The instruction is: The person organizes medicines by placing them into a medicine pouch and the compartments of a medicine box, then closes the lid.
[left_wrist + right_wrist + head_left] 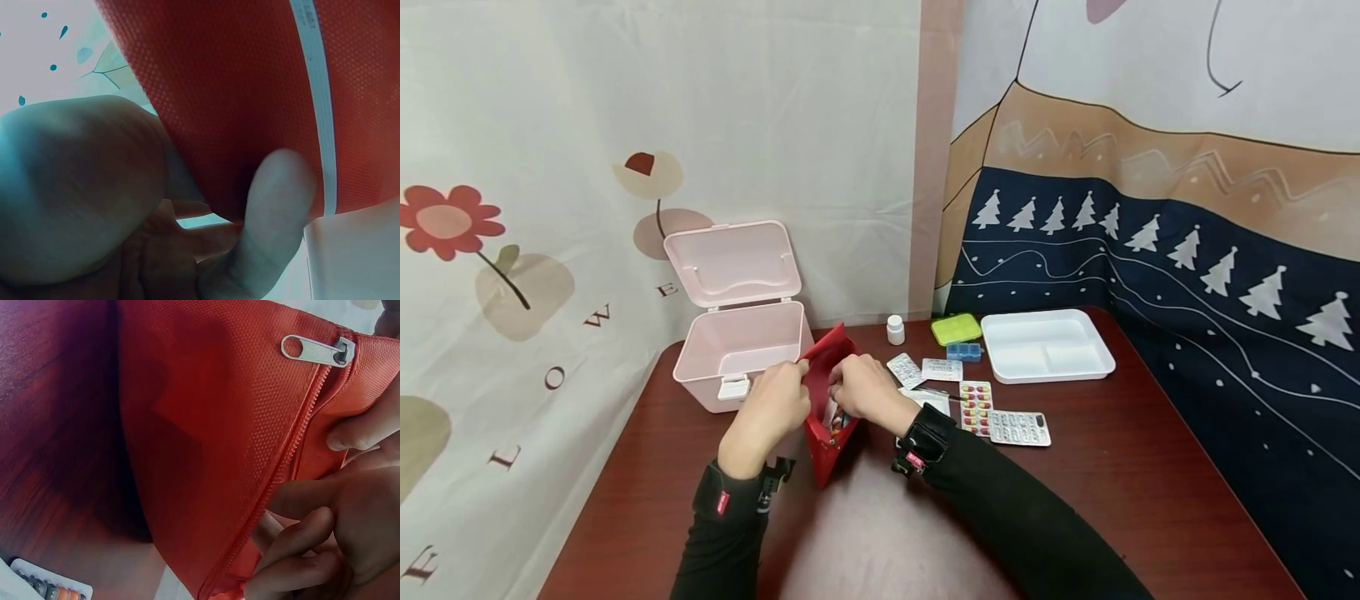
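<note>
A red zip pouch (826,454) stands on the table with its mouth spread, and small items (835,417) show inside. At its left rim my left hand (772,408) grips the fabric; the left wrist view shows a thumb and finger on the red cloth (206,94), near a white strip. My right hand (871,390) reaches in at the mouth from the right. In the right wrist view its curled fingers (297,544) lie beyond the zipper (309,403); their tips are partly hidden, and I cannot tell whether they pinch anything.
An open pink box (741,337) stands behind left. To the right lie several blister packs, one with red and yellow capsules (976,408), another silver (1019,428). Farther back are a white bottle (895,330), a green case (956,329), a blue pillbox (964,352) and a white tray (1047,346).
</note>
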`<state>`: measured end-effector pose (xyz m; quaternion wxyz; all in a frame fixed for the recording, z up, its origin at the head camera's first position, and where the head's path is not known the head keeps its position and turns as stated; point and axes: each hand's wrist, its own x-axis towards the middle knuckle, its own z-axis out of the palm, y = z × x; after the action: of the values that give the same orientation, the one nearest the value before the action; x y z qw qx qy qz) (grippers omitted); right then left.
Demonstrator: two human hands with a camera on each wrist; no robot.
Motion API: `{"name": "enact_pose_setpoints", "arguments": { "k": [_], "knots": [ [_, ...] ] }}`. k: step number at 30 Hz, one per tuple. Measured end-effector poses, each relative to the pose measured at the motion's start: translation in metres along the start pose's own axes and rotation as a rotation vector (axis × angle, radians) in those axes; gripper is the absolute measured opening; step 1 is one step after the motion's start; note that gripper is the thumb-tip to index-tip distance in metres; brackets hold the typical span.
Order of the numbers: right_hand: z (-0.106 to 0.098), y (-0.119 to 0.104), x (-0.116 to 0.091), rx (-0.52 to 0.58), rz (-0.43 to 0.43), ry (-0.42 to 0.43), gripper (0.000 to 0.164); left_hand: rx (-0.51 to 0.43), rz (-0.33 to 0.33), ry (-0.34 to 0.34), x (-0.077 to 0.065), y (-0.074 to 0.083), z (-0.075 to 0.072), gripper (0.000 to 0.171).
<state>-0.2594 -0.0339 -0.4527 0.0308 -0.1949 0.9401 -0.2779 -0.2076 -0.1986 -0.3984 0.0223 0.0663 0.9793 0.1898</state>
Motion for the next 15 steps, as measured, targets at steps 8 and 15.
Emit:
{"name": "enact_pose_setpoints", "arguments": {
  "k": [8, 15],
  "knots": [
    [-0.005, 0.002, -0.008, 0.029, -0.039, 0.019, 0.013, 0.005, -0.017, -0.01, -0.001, 0.002, -0.001, 0.035],
    [-0.018, 0.009, -0.017, 0.07, -0.05, 0.021, 0.013, 0.007, -0.021, -0.012, -0.001, 0.003, 0.0, 0.039]
  ]
}}
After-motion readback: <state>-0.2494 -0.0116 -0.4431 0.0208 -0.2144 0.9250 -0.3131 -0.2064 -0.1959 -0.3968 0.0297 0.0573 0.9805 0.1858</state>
